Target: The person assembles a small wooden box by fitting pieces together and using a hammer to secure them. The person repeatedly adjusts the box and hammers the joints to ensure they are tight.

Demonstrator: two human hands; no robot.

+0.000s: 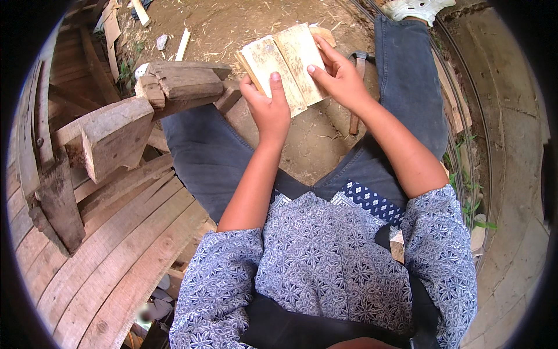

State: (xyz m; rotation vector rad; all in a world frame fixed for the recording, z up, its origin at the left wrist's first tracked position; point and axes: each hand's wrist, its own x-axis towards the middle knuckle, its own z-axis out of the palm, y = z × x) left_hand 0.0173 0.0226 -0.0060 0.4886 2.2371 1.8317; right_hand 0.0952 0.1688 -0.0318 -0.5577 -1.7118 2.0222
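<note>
Two short pale wooden boards [297,52] with dark mottled stains lie edge to edge in my hands, above the ground between my knees. A narrow dark seam runs between them, and more layered edges show at the left side. My left hand [268,107] grips the left board, thumb on its face and fingers hidden underneath. Around the right board's edge closes my right hand [344,82], thumb pressed on the face and index finger along the far side. Behind the right hand, a hammer [356,104] with a wooden handle stands or lies by my right leg, partly covered.
Rough timber blocks [119,136] on a wooden frame jut out at my left, close to my left knee. Below them runs a plank surface [125,250]. Wood scraps [183,45] and shavings litter the dirt ground [232,20]. Dark cables [485,134] curve along the right.
</note>
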